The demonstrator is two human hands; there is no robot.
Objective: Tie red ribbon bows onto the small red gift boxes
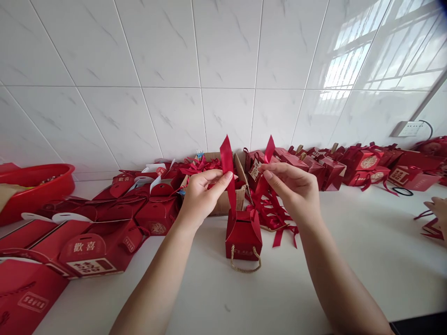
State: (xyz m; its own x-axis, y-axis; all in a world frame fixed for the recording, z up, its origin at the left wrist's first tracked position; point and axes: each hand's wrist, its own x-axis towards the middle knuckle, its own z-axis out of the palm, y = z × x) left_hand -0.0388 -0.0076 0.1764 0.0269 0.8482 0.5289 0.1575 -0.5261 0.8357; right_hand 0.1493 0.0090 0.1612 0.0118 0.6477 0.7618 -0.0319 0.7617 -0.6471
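A small red box point(243, 235) stands upright on the white table, with a twisted rope handle point(246, 269) hanging at its front. Red ribbon point(226, 156) rises from the top of the box. My left hand point(206, 193) pinches one ribbon end between thumb and fingers, its tip sticking up. Across from it, my right hand point(291, 186) pinches the other end point(270, 150), also above the box. The hands are apart, one on each side over the box.
Behind the box are a cardboard carton point(240, 172) and loose ribbons point(274, 211). Red boxes point(101, 246) crowd the left; more point(363, 160) line the wall at right. A red basin point(52, 186) sits far left. Another person's hand point(438, 209) shows at the right edge.
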